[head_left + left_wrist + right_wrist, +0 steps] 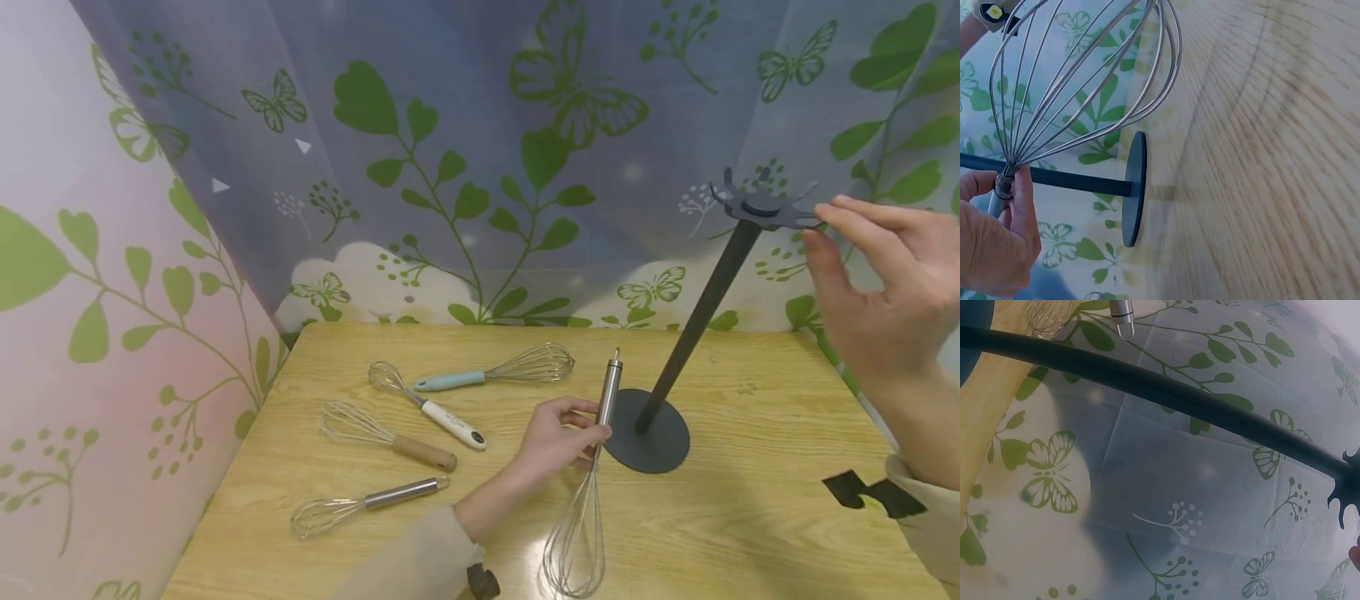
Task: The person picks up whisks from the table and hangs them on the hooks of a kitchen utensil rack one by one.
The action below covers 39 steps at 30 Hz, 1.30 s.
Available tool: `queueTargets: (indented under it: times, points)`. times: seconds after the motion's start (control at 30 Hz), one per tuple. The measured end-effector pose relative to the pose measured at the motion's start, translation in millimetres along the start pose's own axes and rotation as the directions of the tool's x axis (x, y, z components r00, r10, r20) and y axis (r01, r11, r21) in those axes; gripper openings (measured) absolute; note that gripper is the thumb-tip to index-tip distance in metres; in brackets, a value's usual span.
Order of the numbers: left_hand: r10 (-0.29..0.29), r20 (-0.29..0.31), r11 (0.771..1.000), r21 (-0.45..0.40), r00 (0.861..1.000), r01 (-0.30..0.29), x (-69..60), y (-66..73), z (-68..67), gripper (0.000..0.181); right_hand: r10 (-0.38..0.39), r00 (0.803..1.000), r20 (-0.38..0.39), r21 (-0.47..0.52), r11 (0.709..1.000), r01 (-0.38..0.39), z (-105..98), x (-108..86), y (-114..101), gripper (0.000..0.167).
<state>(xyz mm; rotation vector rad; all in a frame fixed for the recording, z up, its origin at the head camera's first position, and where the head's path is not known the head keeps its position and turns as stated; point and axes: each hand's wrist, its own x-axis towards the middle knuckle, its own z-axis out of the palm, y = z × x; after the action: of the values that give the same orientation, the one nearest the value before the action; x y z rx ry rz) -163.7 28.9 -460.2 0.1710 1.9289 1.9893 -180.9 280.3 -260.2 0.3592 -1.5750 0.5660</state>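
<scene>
My left hand (555,437) holds a large steel whisk (610,390) near where its handle meets the wires. Its handle points up and its wire loops hang down toward the table's front. In the left wrist view, thumb and fingers pinch the neck of the whisk (1002,187). Just right of it stands a dark grey stand (701,321) with a round base and a ring of curved hooks on top. With thumb and fingertips, my right hand (892,275) pinches one hook at the right side. Only a fingertip (1355,556) of that hand shows in the right wrist view.
Several whisks lie on the left of the wooden table (780,433): one with a light blue handle (450,381), one white-handled (453,425), one wooden-handled (423,452) and a small steel one (405,493). A patterned curtain (450,125) hangs behind.
</scene>
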Motion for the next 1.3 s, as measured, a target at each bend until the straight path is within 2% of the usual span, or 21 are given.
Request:
queueTargets:
  times: [0.27,0.57,0.83,1.1,1.3]
  points:
    - [0.003,0.006,0.999,-0.034,1.0,-0.003,-0.6,5.8,10.6,0.033,-0.002,1.0,0.0,-0.001,1.0,0.002,1,-1.2,1,0.029]
    - [0.044,0.007,0.997,-0.063,0.999,-0.043,-1.4,17.5,22.8,0.031,0.013,1.0,-0.01,0.004,1.0,-0.013,3,-1.8,-1,0.032]
    - [0.065,0.056,0.992,-0.116,0.996,-0.058,0.0,31.9,35.9,0.031,0.036,0.999,-0.01,0.003,0.999,-0.036,4,-2.0,-4,0.027]
    - [0.098,0.056,0.989,-0.117,0.994,-0.091,0.0,42.0,38.1,0.028,0.049,0.998,-0.029,0.01,0.999,-0.049,5,-0.1,-10,0.023]
    - [0.137,0.092,0.987,-0.102,0.986,-0.127,-1.3,49.8,40.6,0.031,0.042,0.999,-0.031,0.004,0.999,-0.042,4,0.0,-11,0.024]
